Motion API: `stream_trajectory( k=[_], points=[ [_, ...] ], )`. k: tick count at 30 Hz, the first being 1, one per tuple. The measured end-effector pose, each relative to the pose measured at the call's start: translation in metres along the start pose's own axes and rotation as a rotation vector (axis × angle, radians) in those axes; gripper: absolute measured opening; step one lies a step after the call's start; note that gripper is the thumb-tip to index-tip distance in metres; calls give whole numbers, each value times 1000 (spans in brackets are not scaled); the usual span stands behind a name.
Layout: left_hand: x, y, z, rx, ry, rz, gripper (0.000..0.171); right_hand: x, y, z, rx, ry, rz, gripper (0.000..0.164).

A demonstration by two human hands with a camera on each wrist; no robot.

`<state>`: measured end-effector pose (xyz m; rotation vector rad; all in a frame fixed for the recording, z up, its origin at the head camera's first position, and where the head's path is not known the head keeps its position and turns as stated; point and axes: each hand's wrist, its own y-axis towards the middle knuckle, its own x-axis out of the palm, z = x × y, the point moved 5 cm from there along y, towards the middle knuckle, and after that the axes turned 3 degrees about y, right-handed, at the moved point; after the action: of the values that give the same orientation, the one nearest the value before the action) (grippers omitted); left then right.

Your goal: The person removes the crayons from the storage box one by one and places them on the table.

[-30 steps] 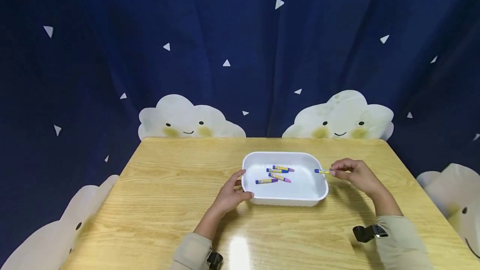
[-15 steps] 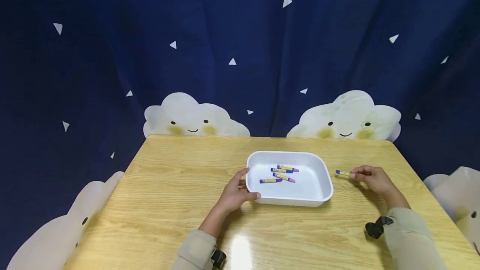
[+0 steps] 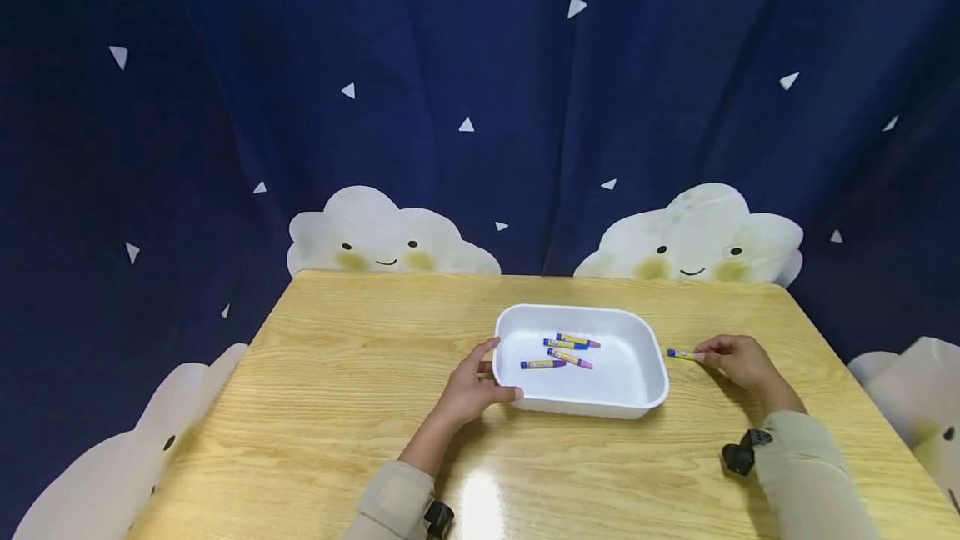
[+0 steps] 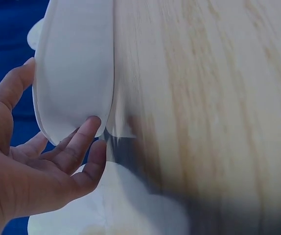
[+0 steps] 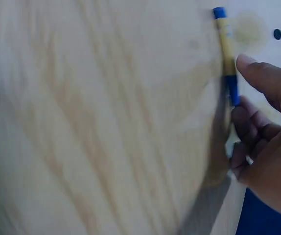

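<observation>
A white plastic tub (image 3: 585, 405) stands on the wooden table. Inside it lie several oil pastels (image 3: 567, 357) in yellow wrappers, with purple, pink and blue among their tips. My left hand (image 3: 467, 390) holds the tub's left end, thumb at the near corner and fingers along the side; the left wrist view shows the fingers against the tub wall (image 4: 77, 58). Right of the tub, my right hand (image 3: 744, 362) pinches a blue oil pastel (image 5: 226, 49) by one end between thumb and fingers. It points left, toward the tub. Whether it touches the table I cannot tell.
The wooden table (image 3: 360, 357) extends on both sides of the tub. Behind it hangs a dark blue curtain (image 3: 420, 148) printed with white triangles and smiling clouds. A small black device (image 3: 738, 458) sits at the right wrist, another (image 3: 438, 518) at the left.
My right hand has carried the blue oil pastel rightward, away from the tub's right rim, and then slightly nearer to me. The left hand stays on the tub. The head view has shifted slightly.
</observation>
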<state>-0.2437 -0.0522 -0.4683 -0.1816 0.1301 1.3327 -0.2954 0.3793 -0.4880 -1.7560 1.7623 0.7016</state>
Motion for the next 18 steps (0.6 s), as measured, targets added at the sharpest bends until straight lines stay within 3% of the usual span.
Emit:
stream_trajectory(
  k=[7,11,15,18],
  points=[
    [-1,-2,1,-14,41,25,88,-9,-15,-24,20,179,72,49],
    [0,-3,2,-12,52,26,87,-9,-11,-22,59,256,79,50],
    [1,-3,3,-17,45,21,88,-8,-16,-44,30,281,40,56],
    [0,-2,4,-20,39,25,89,-4,-20,-72,-55,312,-4,55]
  ],
)
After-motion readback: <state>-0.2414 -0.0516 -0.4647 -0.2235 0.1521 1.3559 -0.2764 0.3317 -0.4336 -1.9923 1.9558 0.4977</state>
